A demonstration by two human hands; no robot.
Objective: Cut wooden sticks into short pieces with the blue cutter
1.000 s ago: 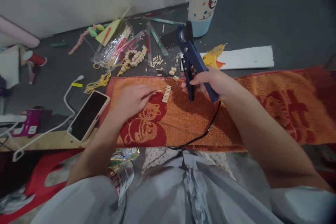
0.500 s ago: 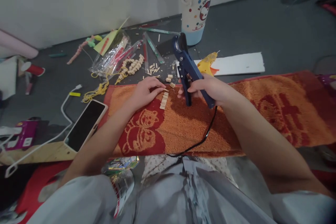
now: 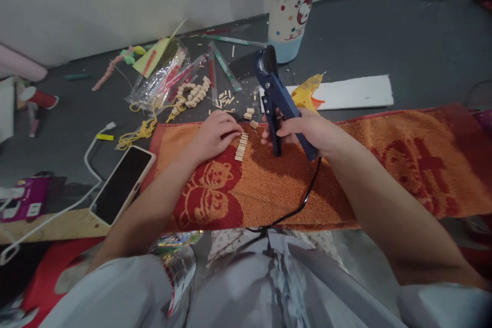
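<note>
My left hand [image 3: 219, 136] rests on the orange towel [image 3: 277, 189], thumb and index fingertip closed at the top end of a ladder-like row of short wooden sticks [image 3: 241, 147]. The topmost stick touches those fingertips. My right hand [image 3: 307, 133] grips a dark blue hand cutter [image 3: 282, 100] by its handles, which stand apart. The cutter's head points away from me, and some of my right fingers are hidden behind the handles. Just beyond the towel's edge lie small bundles of cut sticks [image 3: 249, 113] and loose bits [image 3: 225, 98].
A tall white bottle [image 3: 292, 10] stands behind the cutter. Nearby lie a yellow glue-gun-like tool [image 3: 305, 93] and a white strip [image 3: 353, 92]. Leftward are plastic bags [image 3: 165, 79], a chain of wooden pieces [image 3: 196, 93], yellow string [image 3: 138, 133], a phone [image 3: 123, 184] and a white cable [image 3: 86, 161].
The stick at my left fingertips was slanted above the row; now it lies level with the others at the top. My right hand keeps its hold on the cutter. The view has shifted slightly.
</note>
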